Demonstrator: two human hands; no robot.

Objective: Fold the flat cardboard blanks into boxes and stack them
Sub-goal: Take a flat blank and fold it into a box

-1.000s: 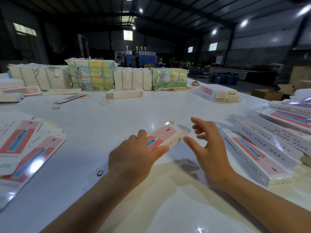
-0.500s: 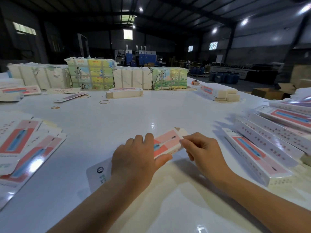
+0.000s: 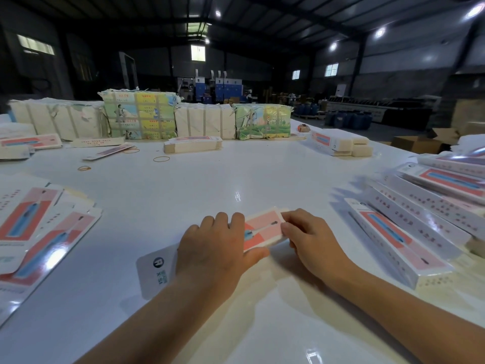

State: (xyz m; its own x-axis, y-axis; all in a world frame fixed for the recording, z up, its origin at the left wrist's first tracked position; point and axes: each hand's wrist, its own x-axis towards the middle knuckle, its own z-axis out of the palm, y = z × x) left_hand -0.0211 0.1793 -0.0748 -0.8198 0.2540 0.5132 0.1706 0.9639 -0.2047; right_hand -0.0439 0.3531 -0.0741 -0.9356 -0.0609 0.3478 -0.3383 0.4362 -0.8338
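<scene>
The hall is dim, its roof and walls nearly black, lit by round ceiling lamps [image 3: 380, 32] at upper right and small bright windows [image 3: 198, 52] at the back. The glossy white table [image 3: 236, 169] is the brightest surface and carries small specular glints near its middle and front edge. Glare washes out the print on the flat blanks [image 3: 39, 245] at left. Soft shadows fall toward the viewer under both forearms and beside the folded boxes [image 3: 409, 232] at right. Wide-angle distortion bends the edges; the far background is soft and grainy.
</scene>
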